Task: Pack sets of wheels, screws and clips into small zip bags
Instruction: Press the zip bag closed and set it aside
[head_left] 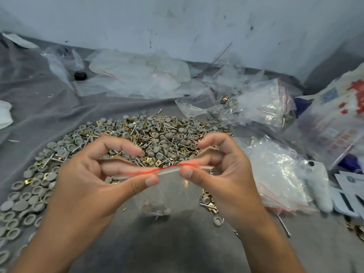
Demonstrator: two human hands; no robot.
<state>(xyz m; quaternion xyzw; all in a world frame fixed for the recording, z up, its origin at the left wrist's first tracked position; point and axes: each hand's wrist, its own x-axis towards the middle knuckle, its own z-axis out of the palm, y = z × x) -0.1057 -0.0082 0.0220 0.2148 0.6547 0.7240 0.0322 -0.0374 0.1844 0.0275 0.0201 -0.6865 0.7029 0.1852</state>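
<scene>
Both hands, left hand and right hand, pinched the red-striped seal of a small zip bag above the parts heap.

The clear zip bag has a red seal line, above grey wheels (brass-yellow clips between).

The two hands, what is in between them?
In the head view, the red-striped top edge of a small zip bag stretches between the left hand and right hand; both pinch it. Behind lies the parts pile.
</scene>
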